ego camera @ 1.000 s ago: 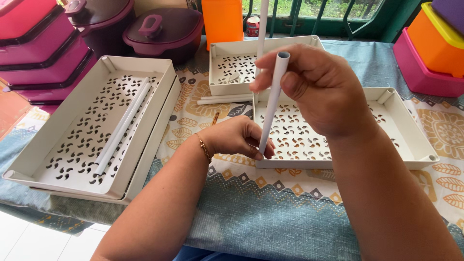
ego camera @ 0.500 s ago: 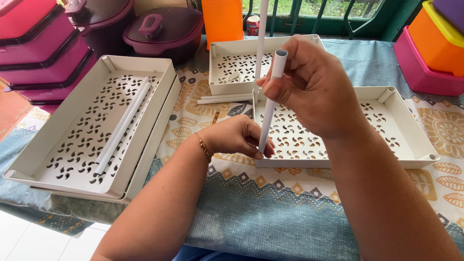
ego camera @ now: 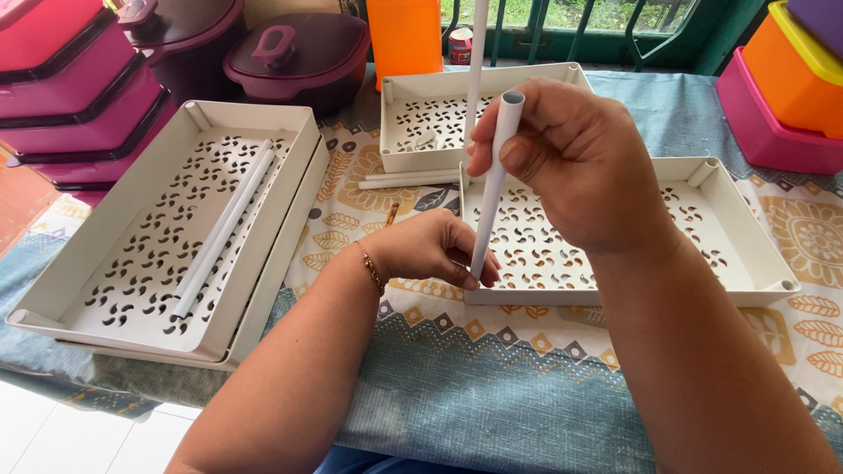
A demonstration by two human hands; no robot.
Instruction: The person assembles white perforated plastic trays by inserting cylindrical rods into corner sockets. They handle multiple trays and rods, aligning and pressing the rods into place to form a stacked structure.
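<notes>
My right hand point(ego camera: 575, 162) grips a white plastic tube point(ego camera: 492, 189) near its top and holds it nearly upright over the near left corner of a white perforated tray point(ego camera: 746, 254). My left hand point(ego camera: 435, 250) rests on that corner and pinches the tube's lower end. A second white tube point(ego camera: 475, 66) stands upright at the tray's far left corner, behind my right hand.
Two stacked perforated trays point(ego camera: 97, 272) at the left hold white tubes point(ego camera: 224, 228). A smaller white tray point(ego camera: 404, 123) sits at the back, with loose tubes point(ego camera: 404, 180) before it. Purple lidded pots point(ego camera: 294, 53), pink containers point(ego camera: 70, 96), an orange box point(ego camera: 404, 35) and coloured boxes point(ego camera: 786, 96) ring the patterned cloth.
The tube in my right hand has tilted closer to upright, and my right hand has shifted slightly toward the tray's corner. My left hand has stayed in place.
</notes>
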